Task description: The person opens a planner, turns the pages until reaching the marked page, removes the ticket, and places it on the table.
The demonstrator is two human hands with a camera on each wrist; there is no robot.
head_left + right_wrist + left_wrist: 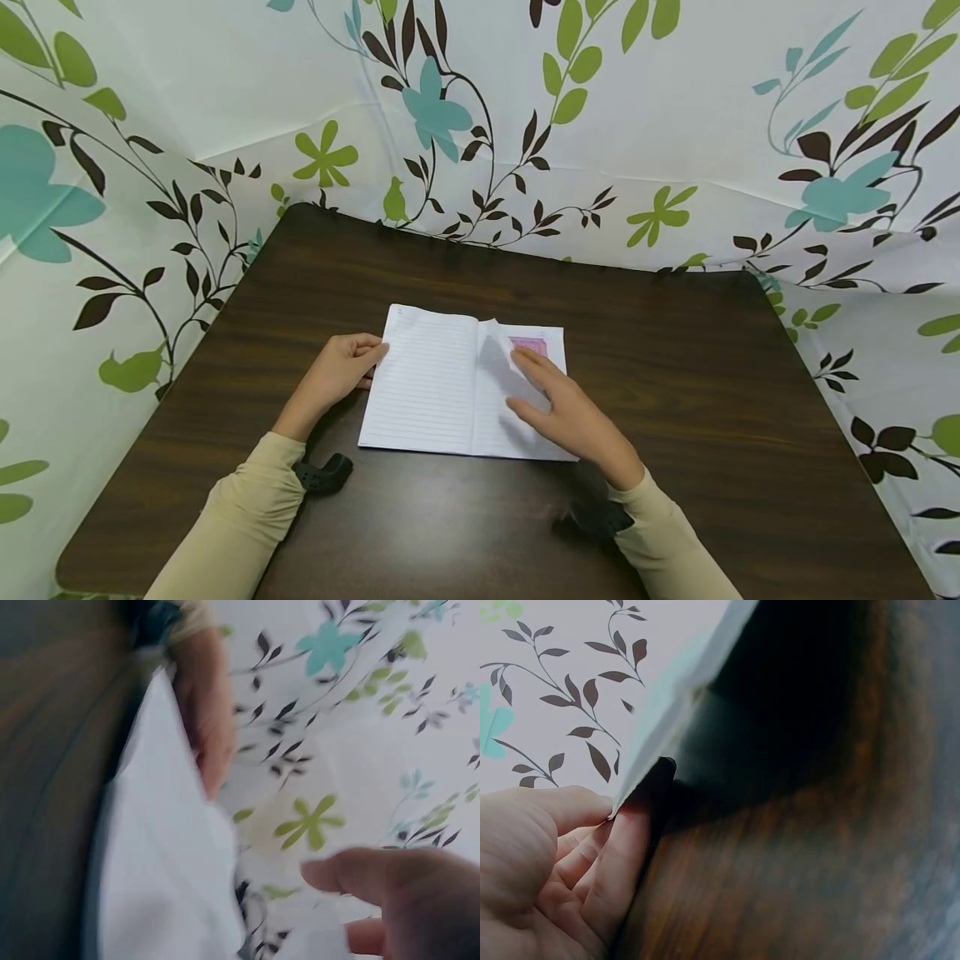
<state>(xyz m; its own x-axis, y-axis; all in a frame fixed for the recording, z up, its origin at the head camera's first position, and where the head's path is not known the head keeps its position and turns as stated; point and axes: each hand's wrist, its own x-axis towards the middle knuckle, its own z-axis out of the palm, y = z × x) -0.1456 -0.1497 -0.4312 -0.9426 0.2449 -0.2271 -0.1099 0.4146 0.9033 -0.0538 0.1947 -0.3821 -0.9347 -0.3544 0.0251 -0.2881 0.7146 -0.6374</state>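
The open notebook [420, 392] lies on the table [712, 375]. The left hand [337, 371] pinches its left edge. The right hand [570, 408], thumb and fingers spread, is at 1 partly raised page [489, 392]; contact cannot be determined. A pink patch [531, 343] shows beyond.

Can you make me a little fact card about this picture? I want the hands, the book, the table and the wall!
Left hand: pinches the notebook's left edge
Right hand: over the right side, thumb and fingers apart; touching unclear
Notebook: open, with lined pages
Lifted page: on the right side
Pink patch: right side, partly covered
Table: dark brown
Wall covering: white, with leaves, flowers, birds
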